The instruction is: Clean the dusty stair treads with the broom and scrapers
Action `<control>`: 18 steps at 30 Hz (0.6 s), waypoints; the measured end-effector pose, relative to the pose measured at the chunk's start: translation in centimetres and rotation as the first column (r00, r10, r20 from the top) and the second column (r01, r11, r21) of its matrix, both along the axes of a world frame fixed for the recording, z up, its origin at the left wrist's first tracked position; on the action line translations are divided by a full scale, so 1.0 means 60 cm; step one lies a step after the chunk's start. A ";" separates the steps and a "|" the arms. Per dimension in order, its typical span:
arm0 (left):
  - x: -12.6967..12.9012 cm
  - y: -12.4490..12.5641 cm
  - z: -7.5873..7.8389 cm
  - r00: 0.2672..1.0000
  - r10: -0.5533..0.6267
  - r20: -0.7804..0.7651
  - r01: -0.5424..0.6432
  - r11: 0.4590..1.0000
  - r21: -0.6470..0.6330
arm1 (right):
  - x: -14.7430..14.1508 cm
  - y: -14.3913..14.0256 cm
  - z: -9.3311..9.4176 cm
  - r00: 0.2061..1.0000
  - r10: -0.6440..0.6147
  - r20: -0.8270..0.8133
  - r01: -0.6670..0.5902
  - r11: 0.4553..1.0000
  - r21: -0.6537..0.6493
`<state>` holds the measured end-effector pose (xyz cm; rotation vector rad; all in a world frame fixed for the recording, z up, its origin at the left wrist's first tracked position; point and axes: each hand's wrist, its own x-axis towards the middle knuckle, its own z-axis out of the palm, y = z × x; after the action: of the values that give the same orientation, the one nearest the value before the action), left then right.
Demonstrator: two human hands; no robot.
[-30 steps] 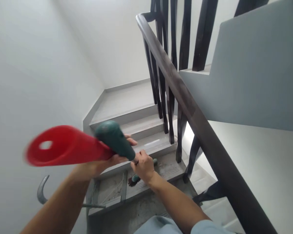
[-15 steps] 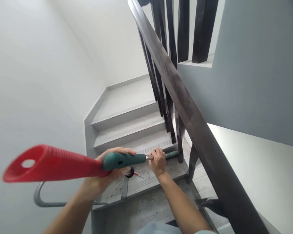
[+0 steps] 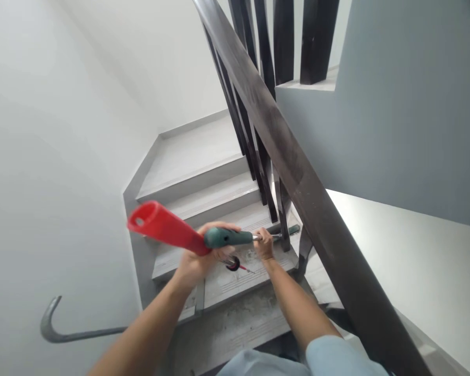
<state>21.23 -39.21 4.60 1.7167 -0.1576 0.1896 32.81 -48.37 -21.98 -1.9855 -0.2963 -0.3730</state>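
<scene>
Red-and-green handle [image 3: 188, 239] is gripped by your left hand [image 3: 198, 261]; your right hand [image 3: 264, 246] clasps its metal shaft [image 3: 258, 237] above the stair's [image 3: 235, 282] edge

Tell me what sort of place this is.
Probably an indoor stairwell under finishing work: grey steps turn down between white walls, a dark wooden handrail with balusters runs alongside, and the nearest step looks rough and dusty.

The red-handled tool [image 3: 188, 237] now points further up the stairs, its red end higher and nearer the wall. Both hands, left hand [image 3: 198, 258] and right hand [image 3: 264, 245], sit further forward toward the balusters [image 3: 274, 203].
</scene>
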 end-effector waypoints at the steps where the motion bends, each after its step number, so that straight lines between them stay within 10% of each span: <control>1: 0.000 -0.001 0.006 1.000 0.006 -0.005 -0.006 1.000 0.026 | -0.012 0.013 0.003 1.000 0.007 -0.030 -0.007 1.000 -0.002; 8: -0.090 0.001 0.092 0.996 0.089 0.022 -0.092 0.954 0.286 | -0.105 0.101 0.065 0.948 0.303 0.102 -0.302 0.953 -0.028; 12: -0.154 -0.014 0.147 0.963 0.260 0.068 -0.265 0.961 0.084 | -0.115 0.089 0.114 0.883 0.262 0.389 -0.270 0.962 -0.034; 18: -0.097 -0.003 0.069 0.991 0.130 0.034 -0.128 0.991 -0.047 | -0.028 0.014 0.073 0.896 0.033 0.443 -0.053 0.998 0.033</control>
<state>15.43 -39.36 8.76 1.6803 -0.0693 0.3183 31.11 -47.54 -17.58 -1.8299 -0.6136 -0.7996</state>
